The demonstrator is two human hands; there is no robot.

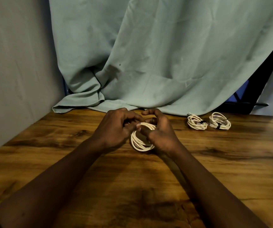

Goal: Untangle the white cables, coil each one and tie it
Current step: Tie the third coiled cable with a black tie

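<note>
I see the left hand (pixel 116 129) curled around the upper left rim of a coiled white cable (pixel 141 142), fingers pinched closed on its strands near a small dark bit at the top of the loop. My right hand (pixel 159 132) is closed on the coil's right side, thumb and forefinger arched over the top at twelve o'clock. The coil stands tilted between both hands, its lower edge at or just above the wooden desk (pixel 50 162); I cannot tell which. Out at two o'clock lie two finished coils well apart from the hands, the nearer tied bundle (pixel 196 123) just beside the farther tied bundle (pixel 220 121), each cinched with a dark tie. A grey-green cloth (pixel 149 55) hangs behind the desk at twelve o'clock.
</note>
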